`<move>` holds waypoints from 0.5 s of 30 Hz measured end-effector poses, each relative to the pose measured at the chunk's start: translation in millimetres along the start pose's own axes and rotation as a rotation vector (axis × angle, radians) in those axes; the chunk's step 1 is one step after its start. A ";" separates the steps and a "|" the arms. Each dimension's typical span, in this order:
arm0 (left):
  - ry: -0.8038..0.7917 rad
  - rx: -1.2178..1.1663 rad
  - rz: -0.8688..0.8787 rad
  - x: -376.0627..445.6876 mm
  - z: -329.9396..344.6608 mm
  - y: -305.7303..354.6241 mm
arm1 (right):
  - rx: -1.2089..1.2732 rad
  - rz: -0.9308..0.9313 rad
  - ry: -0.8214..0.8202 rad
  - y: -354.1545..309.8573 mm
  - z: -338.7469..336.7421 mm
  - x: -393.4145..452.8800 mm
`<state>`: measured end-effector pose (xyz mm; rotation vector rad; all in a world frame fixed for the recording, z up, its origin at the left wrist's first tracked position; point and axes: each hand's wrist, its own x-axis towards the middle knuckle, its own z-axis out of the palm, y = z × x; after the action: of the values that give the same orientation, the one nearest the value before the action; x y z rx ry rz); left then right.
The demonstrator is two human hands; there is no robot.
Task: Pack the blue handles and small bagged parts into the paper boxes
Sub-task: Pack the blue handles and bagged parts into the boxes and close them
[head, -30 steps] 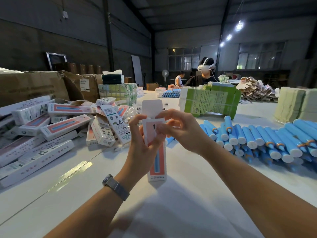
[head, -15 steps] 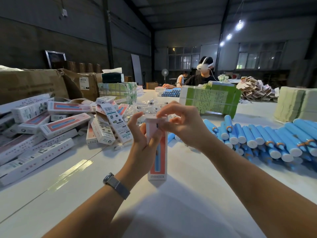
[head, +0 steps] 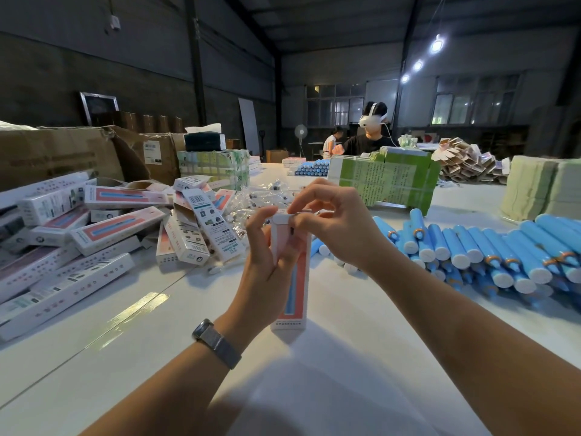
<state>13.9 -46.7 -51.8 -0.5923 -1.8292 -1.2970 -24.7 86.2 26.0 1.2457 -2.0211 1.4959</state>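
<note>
A slim pink and white paper box [head: 294, 287] with a blue handle printed on its front stands upright over the table's middle. My left hand [head: 262, 269] grips its upper half from the left. At its top end, my right hand [head: 333, 225] pinches the white flap, which lies folded down over the opening. Loose blue handles [head: 490, 253] are heaped on the table to the right. Small clear bagged parts [head: 254, 202] lie in a heap behind the box. What is inside the held box is hidden.
A pile of closed pink and white boxes [head: 103, 228] covers the table's left side, with brown cartons [head: 63, 152] behind. Green bundled flat packs [head: 386, 180] stand beyond my hands, pale stacks [head: 540, 190] at far right. A person in a white headset [head: 372, 133] works at the far end.
The box's top flap stood straight up a second ago; my right hand has folded it down over the opening. My left hand kept its grip on the box.
</note>
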 end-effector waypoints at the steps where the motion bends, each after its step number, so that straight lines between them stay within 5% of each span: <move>1: -0.005 0.009 0.009 -0.1 0.0 -0.2 | -0.002 -0.003 0.011 -0.3 0.2 0.0; 15: -0.033 0.041 0.036 0.3 -1.9 1.2 | -0.107 0.000 0.009 -5.6 -1.0 3.7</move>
<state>15.3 -48.1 -50.6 -0.6256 -1.8590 -1.2297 -22.5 85.1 32.4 1.1953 -2.0658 1.3716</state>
